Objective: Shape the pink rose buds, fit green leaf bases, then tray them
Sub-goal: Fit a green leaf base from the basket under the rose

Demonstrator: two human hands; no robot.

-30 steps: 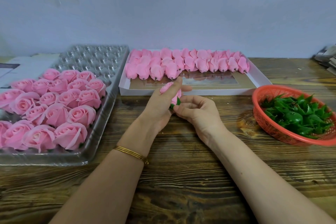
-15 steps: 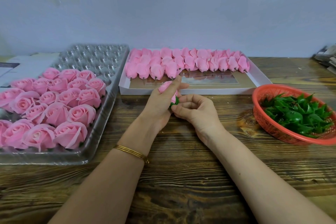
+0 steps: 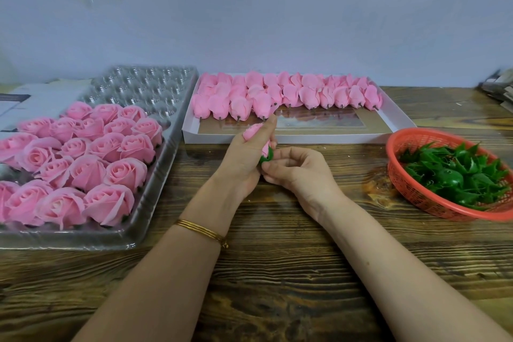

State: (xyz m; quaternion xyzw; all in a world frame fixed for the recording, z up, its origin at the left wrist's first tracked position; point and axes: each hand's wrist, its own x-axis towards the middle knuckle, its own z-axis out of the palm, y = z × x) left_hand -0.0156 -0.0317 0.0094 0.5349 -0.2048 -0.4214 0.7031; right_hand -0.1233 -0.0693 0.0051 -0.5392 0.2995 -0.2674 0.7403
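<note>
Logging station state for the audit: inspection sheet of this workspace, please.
Surface: wooden table, dark grain.
Job's things: held rose bud with its leaf base; unshaped buds in white box at back; shaped roses fill near cells of clear tray, left, far cells unfilled; loose leaf bases in red basket, right.
Clutter: white sheet behind tray; stacked items at far right edge, unclear.
Grippers: left hand grips the bud; right hand pinches the leaf base.
Cables: nothing seen.
Surroundings: plain pale wall.

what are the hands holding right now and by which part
The left hand grips one pink rose bud round its petals. The right hand pinches the green leaf base at the bud's lower end.
</note>
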